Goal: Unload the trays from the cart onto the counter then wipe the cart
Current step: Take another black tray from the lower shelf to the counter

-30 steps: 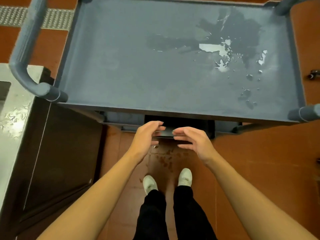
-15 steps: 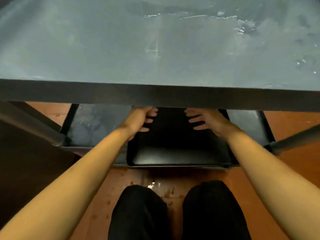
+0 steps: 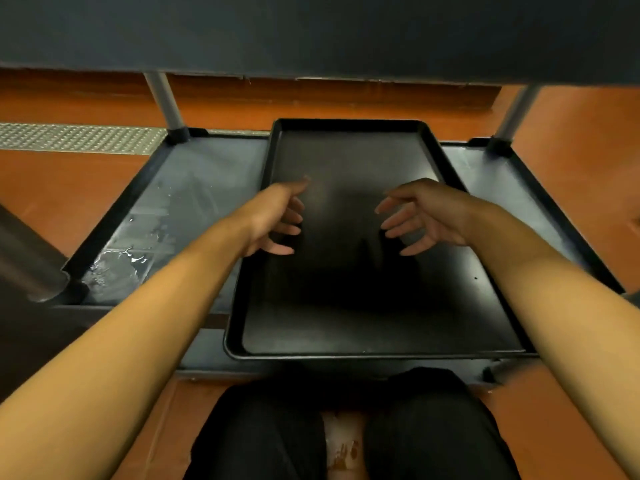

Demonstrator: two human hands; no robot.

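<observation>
A head-worn camera looks down under the top shelf (image 3: 311,32) of a grey cart, whose dark underside fills the upper edge of the view. Below it lies the lower shelf (image 3: 194,202), grey with a raised dark rim, and on that shelf rests a black tray (image 3: 363,306), empty, long side running away from the viewer. The tray sits in the middle of the shelf, its near edge reaching to the shelf's front rim and its far edge close to the back rim. Two bare forearms reach in from the bottom corners. The left hand (image 3: 273,220) hovers over the tray's left side, fingers spread and loosely curled, holding nothing. The right hand (image 3: 426,216) mirrors it over the tray's right side, fingers likewise apart and gently bent, holding nothing. Whether any fingertip touches the tray's surface cannot be told. The two hands are apart, with bare tray between them. Water (image 3: 121,258) glistens on the shelf left of the tray, near the front left corner. Two grey posts (image 3: 166,102) rise from the shelf's back corners. The floor (image 3: 69,188) is orange-red tile, with a metal drain grate (image 3: 76,136) at the left. The person's knees (image 3: 270,438), in black trousers, show at the bottom.
</observation>
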